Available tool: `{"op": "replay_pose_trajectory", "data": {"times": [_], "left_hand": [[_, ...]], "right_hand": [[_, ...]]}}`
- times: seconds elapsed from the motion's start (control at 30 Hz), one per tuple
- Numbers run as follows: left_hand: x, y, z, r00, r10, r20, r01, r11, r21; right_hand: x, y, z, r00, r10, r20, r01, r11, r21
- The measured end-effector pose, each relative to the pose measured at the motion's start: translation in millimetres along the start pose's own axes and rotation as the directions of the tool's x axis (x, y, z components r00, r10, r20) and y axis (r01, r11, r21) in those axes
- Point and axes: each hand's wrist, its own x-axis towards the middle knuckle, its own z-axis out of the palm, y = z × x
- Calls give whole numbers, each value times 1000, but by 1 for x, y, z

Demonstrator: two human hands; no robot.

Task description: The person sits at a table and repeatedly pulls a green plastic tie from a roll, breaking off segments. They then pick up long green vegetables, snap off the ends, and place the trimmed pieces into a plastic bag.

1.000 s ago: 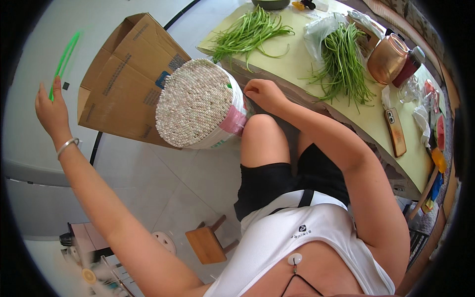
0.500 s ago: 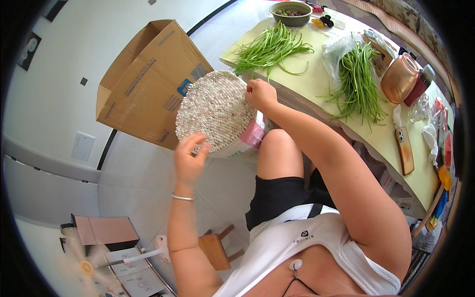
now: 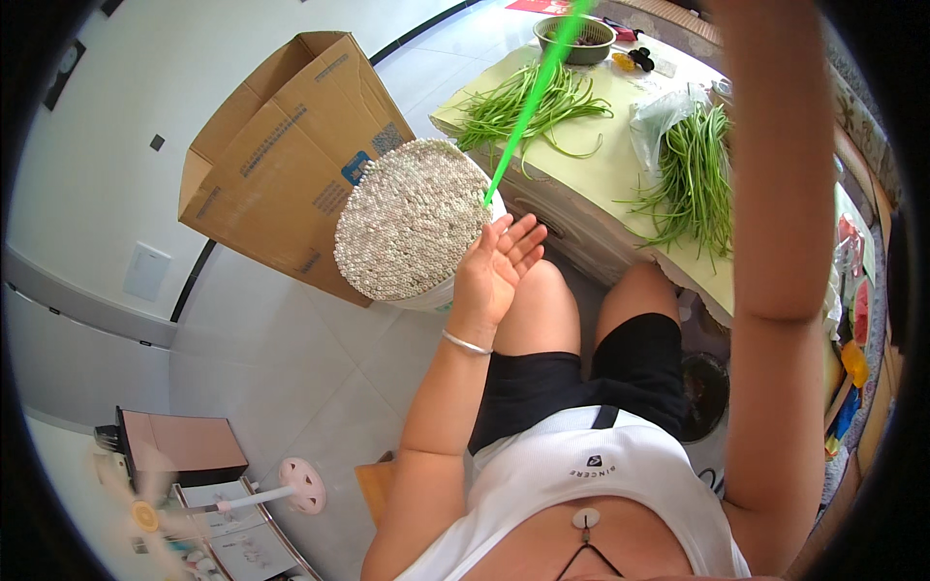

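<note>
A round white tub is packed to the top with small whitish, bead-like ends. From its right rim a long, thin bright green strip rises and leaves the upper edge of the view; it looks wider toward the top. I cannot make out what kind of strip it is. My left hand is open, palm up and fingers spread, just below the strip's lower end at the near right of the tub. My right forearm is raised along the right side; the hand is beyond the upper edge.
A tall open cardboard box stands behind the tub. On the yellow-covered table lie two heaps of long green stalks, a plastic bag and a basket. At lower left a fan is blurred.
My right hand has left the tub's rim and risen out of view. The green strip has appeared. My left hand has moved right and turned palm up.
</note>
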Motion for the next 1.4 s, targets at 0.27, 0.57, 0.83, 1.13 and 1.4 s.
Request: {"op": "replay_pose_trajectory", "data": {"times": [0.27,0.57,0.83,1.13,1.4], "left_hand": [[11,-9,-2,958,254,-129,-284,896,-343],[-1,-8,14,884,463,69,-424,854,-301],[-21,42,42,830,523,194,-313,724,-615],[-87,83,49,602,-112,791,-409,807,426],[-118,8,55,938,-200,284,-248,185,951]], "right_hand": [[-86,-61,-279,842,376,-388,-159,858,488],[-292,-15,-410,463,664,-587,192,571,798],[-235,-33,-255,780,541,-315,156,320,935],[-219,-85,-161,693,367,621,-505,861,54],[-292,-67,-93,332,636,697,-131,762,-634]]}}
